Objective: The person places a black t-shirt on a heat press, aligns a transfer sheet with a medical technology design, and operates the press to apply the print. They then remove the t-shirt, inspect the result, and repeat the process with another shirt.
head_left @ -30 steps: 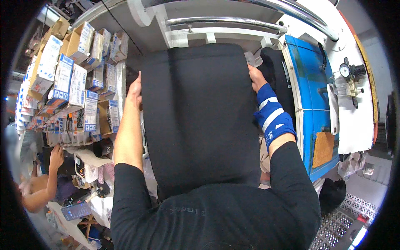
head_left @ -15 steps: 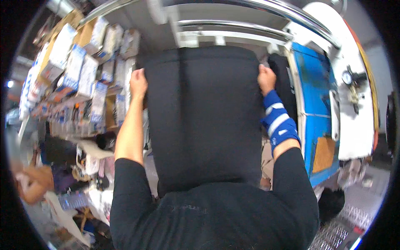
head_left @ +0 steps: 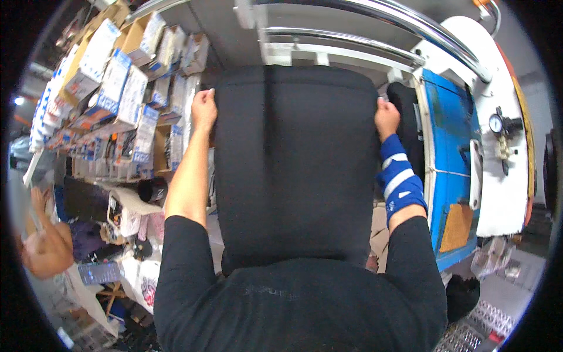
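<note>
A large black fabric panel (head_left: 299,164) fills the middle of the view in front of my body. My left hand (head_left: 204,109) is closed on its upper left edge. My right hand (head_left: 387,117) grips the upper right edge, its thumb and fingers curled there. A blue wrap with pale bands (head_left: 399,182) covers my right forearm. Just right of the panel, a dark padded piece (head_left: 404,105) lies beside a blue machine part (head_left: 446,135); the panel hides much of what is below it.
Chrome rails (head_left: 352,36) cross the top. Stacked cardboard boxes (head_left: 111,82) fill the left. At lower left a person (head_left: 47,246) works at a cluttered table with a phone (head_left: 99,273). A white machine plate with a gauge (head_left: 495,123) stands right.
The panel and both hands appear a little farther right in the picture, as does the background. My left fingers are more curled over the edge. The other person's arm has shifted.
</note>
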Demonstrator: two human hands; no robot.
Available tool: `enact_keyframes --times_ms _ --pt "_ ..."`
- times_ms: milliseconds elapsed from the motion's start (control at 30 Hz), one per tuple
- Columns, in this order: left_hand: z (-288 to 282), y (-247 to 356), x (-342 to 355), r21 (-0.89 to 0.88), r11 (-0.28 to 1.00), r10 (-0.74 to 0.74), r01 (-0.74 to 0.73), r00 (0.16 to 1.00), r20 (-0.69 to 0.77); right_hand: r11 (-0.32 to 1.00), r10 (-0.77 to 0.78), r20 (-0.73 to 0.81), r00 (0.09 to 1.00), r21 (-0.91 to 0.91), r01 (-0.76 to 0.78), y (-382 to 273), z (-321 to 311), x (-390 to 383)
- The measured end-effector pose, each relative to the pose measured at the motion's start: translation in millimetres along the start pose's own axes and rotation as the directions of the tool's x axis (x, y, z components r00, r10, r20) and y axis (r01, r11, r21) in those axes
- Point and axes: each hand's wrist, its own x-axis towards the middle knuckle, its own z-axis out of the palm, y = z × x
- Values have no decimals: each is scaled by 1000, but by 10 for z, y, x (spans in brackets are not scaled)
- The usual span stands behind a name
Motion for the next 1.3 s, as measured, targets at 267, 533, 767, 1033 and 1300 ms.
enact_keyframes --times_ms 267,533,767,1033,1300 --pt "16 639 -70 314 883 381 -350 924 -41 933 -327 -82 941 -183 309 -716 -13 -120" --pt "418 1447 -506 489 698 281 -523 828 485 777 -178 359 916 -520 354 -1445 158 -593" --pt "-1053 688 -1988 161 922 283 -352 897 339 913 -234 370 899 -234 334 -413 -1049 -2085" --pt "-2191 -68 -3227 -189 528 -439 828 456 774 662 465 535 706 320 -678 457 -2030 -3390" --pt "-2348 -411 -3400 -360 223 -328 906 418 847 346 280 717 638 545 -764 810 -2307 -3401"
